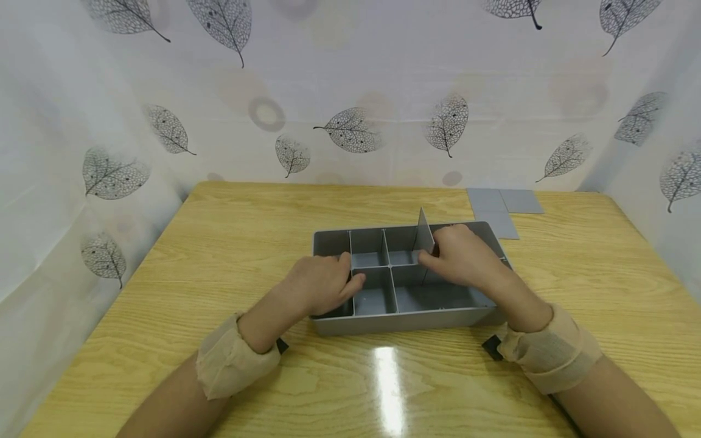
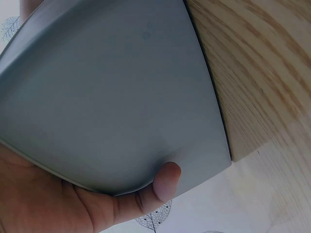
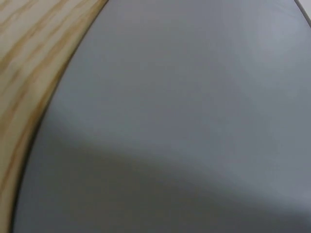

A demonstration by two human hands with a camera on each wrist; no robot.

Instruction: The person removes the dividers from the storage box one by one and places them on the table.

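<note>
A grey divided box (image 1: 405,320) sits on the wooden table, with thin partitions forming several compartments. My left hand (image 1: 317,283) grips its left end; in the left wrist view one digit of that hand (image 2: 87,208) presses on the outside of the box wall (image 2: 112,92). A thin grey divider panel (image 1: 424,231) stands up above the rim in the back row, pinched between the thumb and fingers of my right hand (image 1: 465,255). Some of those fingertips are hidden behind the panel. In the right wrist view the smooth grey box wall (image 3: 170,97) fills most of the frame.
Three flat grey panels (image 1: 497,224) lie on the table (image 1: 246,225) behind the box's right end. A white curtain (image 1: 394,85) with leaf prints hangs behind the table and at both sides. Beige wraps (image 1: 550,350) cover both wrists.
</note>
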